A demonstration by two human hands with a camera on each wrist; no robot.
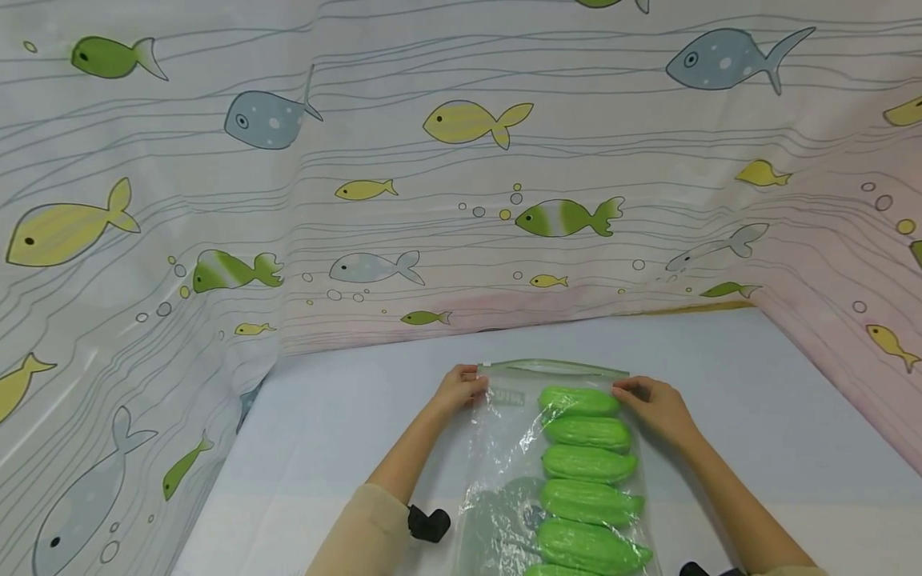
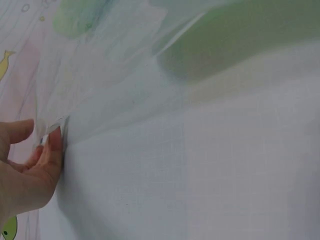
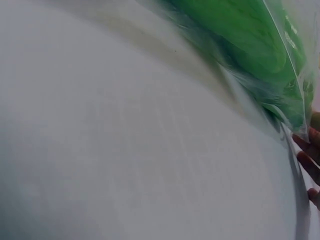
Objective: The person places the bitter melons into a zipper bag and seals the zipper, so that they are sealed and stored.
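A clear zip bag (image 1: 497, 448) with a pale green zip strip (image 1: 555, 367) along its top is held up over the white table. Bright green, cucumber-shaped pieces (image 1: 589, 462) lie in it, stacked in a column down its right side. My left hand (image 1: 459, 390) pinches the upper left corner, close by the strip's left end. In the left wrist view, thumb and fingers (image 2: 54, 150) bend around the bag's edge. On the opposite side my right hand (image 1: 661, 410) pinches the upper right edge; its fingertips (image 3: 302, 142) show against the plastic in the right wrist view.
The white table (image 1: 324, 448) spreads beneath the bag. A fish-patterned curtain (image 1: 403, 224) hangs along the back and both sides. Black wrist mounts (image 1: 430, 524) sit on the forearms. The bag's lower end runs out of the head view.
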